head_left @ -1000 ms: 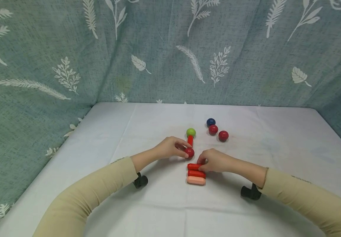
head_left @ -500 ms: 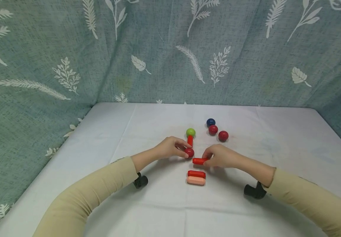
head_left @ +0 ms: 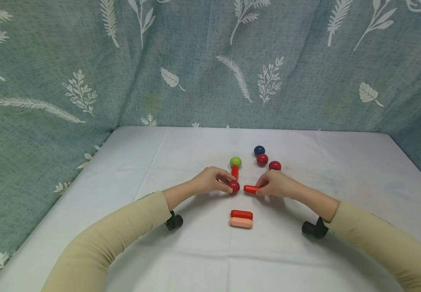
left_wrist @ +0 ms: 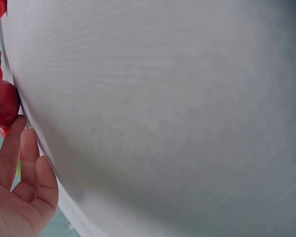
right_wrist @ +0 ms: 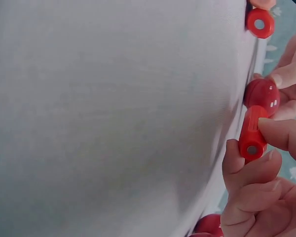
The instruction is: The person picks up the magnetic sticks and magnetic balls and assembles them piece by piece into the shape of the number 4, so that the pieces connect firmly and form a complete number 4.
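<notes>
My left hand (head_left: 212,181) pinches a red ball (head_left: 234,187) between thumb and fingers on the white cloth. A red rod (head_left: 234,172) runs from that ball back to a green ball (head_left: 236,162). My right hand (head_left: 278,184) pinches a second red rod (head_left: 251,189), its near end pointing at the held ball with a small gap in the head view. In the right wrist view this rod (right_wrist: 252,129) shows a silver disc in its end and overlaps the ball (right_wrist: 262,94). The left wrist view shows the ball (left_wrist: 5,103) at its left edge.
Closer to the body lie another red rod (head_left: 241,214) and a peach rod (head_left: 241,222), side by side. Behind my right hand are a blue ball (head_left: 259,151), a dark red ball (head_left: 262,159) and another dark red ball (head_left: 275,165). A patterned curtain (head_left: 203,81) borders the table.
My right hand has lifted the red rod off the group of rods and carried it away from the body and rightward, level with the red ball. My left hand keeps holding the ball.
</notes>
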`<state>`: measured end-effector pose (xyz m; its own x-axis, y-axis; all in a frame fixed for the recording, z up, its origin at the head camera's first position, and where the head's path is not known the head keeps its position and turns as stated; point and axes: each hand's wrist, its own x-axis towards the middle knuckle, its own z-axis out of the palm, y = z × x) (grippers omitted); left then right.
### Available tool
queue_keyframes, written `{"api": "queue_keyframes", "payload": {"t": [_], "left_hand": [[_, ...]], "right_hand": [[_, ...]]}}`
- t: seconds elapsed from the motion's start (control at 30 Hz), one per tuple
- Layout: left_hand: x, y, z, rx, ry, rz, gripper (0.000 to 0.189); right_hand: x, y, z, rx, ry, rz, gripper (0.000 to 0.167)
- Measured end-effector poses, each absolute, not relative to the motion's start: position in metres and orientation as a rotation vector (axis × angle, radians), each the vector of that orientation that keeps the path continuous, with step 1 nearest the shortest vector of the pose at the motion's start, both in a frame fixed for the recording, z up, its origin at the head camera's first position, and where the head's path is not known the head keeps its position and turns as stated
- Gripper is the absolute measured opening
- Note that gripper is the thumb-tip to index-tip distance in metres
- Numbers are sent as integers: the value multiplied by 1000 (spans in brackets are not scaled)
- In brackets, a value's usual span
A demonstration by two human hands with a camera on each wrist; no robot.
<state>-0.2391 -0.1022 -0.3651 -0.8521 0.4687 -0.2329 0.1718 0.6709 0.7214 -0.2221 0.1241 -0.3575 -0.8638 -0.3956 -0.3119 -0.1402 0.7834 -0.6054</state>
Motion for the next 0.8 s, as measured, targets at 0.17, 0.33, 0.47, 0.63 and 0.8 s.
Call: {"api": "queue_keyframes", "payload": {"t": [0.17,0.33,0.47,0.63,0.8], "left_hand": [[-241,-103,-365,521,2495,1007,34],[-242,-103,-366,529,2497,1013,35],[-242,-102,-366,533,2496,1013,35],[-241,-102,-366,529,2494,1015,35],[-240,-102,-367,515,2487,1021,34]], "right_hand": [[-225,121,-358,-387,2553,-833,15],[-227,118,-359,-378,2556,-846,17],[-229,117,-360,-374,2545,-862,17],[-230,114,-360,-392,2539,-863,17],[-229,114,-360,-388,2532,-859,17]]}}
